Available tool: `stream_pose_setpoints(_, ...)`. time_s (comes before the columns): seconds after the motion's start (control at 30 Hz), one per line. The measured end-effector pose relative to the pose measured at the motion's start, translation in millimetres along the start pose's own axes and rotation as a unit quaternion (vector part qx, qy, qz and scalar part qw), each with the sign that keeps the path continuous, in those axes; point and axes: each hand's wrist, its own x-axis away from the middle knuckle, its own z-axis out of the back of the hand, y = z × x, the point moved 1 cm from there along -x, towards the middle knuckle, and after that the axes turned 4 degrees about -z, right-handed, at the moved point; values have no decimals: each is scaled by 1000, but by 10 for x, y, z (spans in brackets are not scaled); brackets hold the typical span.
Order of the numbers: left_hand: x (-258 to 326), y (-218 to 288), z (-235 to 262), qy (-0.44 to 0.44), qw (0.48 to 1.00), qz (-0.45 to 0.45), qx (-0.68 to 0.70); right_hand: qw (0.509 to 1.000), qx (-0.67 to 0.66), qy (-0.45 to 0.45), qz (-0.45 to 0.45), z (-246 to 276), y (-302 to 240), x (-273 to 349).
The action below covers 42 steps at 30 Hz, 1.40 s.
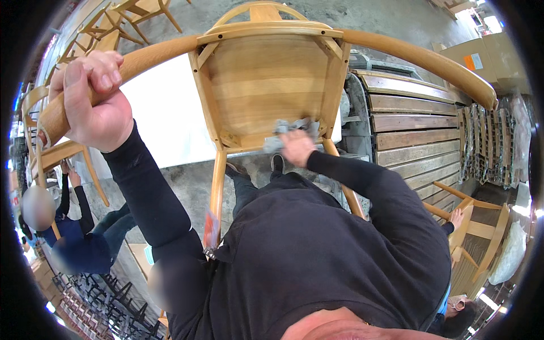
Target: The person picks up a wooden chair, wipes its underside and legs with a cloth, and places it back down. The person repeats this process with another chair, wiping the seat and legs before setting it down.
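Observation:
A wooden chair (266, 85) is tipped over in front of me, with the underside of its seat and its frame facing me. My left hand (93, 99) is wrapped round one of its long curved legs (158, 56) at the left. Against the near part of the seat's underside, my right hand (297, 147) presses a crumpled grey cloth (289, 129); its fingers are partly blurred. Two more wooden bars (217, 181) of the chair come down toward me on either side of my legs. The other curved leg (425, 59) reaches out to the right.
A white-topped surface (161, 119) lies under the chair. On the right are a slatted wooden conveyor (416, 122), a cardboard box (481, 59) and a second chair (481, 229) touched by another person's hand. A co-worker (85, 241) is at the left by another chair. More chairs (141, 17) stand far left.

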Motion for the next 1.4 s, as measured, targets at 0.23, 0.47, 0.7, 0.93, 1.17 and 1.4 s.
stream_pose_setpoints(0.23, 11, 16, 18, 4, 999, 53, 0, 967, -151, 85, 188, -234, -687, -407)
stream_pose_setpoints(0.47, -1, 36, 3, 10, 998, 56, 9, 996, 12, 30, 82, 76, 584, 315)
stream_pose_setpoints(0.7, 4, 71, -85, 23, 998, 62, -14, 962, -263, -53, 44, -16, -691, -557)
stream_pose_setpoints(0.93, 55, 39, -64, -16, 999, 30, 3, 764, -543, 310, 159, 2212, -218, -639)
stream_pose_setpoints(1.17, 40, -83, -121, 13, 998, -31, 51, 948, 62, 194, -244, 3174, 391, -1226)
stream_pose_setpoints(1.4, -18, -69, -14, -59, 996, -52, 37, 951, -95, 266, 125, 2808, -782, -2067)
